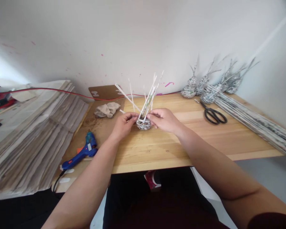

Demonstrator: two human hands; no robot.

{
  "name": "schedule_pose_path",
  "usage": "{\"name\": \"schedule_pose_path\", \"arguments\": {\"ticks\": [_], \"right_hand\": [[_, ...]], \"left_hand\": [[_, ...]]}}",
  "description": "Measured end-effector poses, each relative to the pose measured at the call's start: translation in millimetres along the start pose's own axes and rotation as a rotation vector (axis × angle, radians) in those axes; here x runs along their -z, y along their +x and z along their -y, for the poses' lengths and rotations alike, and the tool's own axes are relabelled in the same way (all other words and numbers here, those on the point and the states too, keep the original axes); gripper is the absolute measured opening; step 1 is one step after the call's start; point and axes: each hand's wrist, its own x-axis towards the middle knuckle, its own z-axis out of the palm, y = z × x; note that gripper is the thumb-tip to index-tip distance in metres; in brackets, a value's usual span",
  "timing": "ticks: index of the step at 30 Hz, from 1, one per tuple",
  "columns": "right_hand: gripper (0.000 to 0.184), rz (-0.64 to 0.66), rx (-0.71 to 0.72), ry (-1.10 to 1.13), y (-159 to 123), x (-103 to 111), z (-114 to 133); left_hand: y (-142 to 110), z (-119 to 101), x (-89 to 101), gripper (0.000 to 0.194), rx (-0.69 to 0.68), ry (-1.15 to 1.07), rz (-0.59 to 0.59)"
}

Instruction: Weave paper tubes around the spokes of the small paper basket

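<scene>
A small round basket woven from rolled newspaper strips (143, 124) stands on the wooden table between my two hands. Several white paper strips (150, 99) rise from its rim and fan outward. My left hand (125, 124) pinches the left side of the rim between thumb and fingers. On the right, my right hand (162, 119) is closed at the rim, its thumb and fingertips on a paper strip. The far side of the basket is hidden by the strips and fingers.
A blue glue gun (82, 152) and a crumpled cloth (107, 109) lie left, beside a tall stack of newspapers (43, 136). Black scissors (214, 115), several woven paper pieces (189, 90) and long paper rolls (252, 119) lie right. A red cable (82, 93) runs along the back.
</scene>
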Motion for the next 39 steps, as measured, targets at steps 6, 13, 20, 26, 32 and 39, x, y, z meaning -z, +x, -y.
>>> {"name": "schedule_pose_path", "arguments": {"ticks": [6,13,20,26,32,39], "right_hand": [[0.015,0.014,0.023,-0.118,-4.8,-3.7,4.6],[0.029,-0.018,0.063,-0.308,-7.5,-16.3,7.2],[0.023,-0.069,0.121,-0.320,-8.0,-17.2,6.6],[0.010,-0.207,0.216,-0.131,-8.6,-21.3,3.5],[0.003,-0.170,0.165,-0.081,-8.0,-23.4,0.5],[0.003,-0.158,0.189,-0.114,-6.6,-22.3,0.9]], "left_hand": [[0.4,5.8,-0.1,0.029,0.005,-0.019,-0.011],[-3.4,-1.5,9.0,0.026,-0.038,0.110,0.110],[-3.0,-5.2,13.6,0.024,-0.034,0.093,0.176],[-1.7,-3.5,13.2,0.025,-0.053,0.083,0.170],[-2.8,-5.2,13.0,0.027,-0.028,0.075,0.178],[-3.9,-6.3,12.4,0.025,-0.013,0.062,0.170]]}}
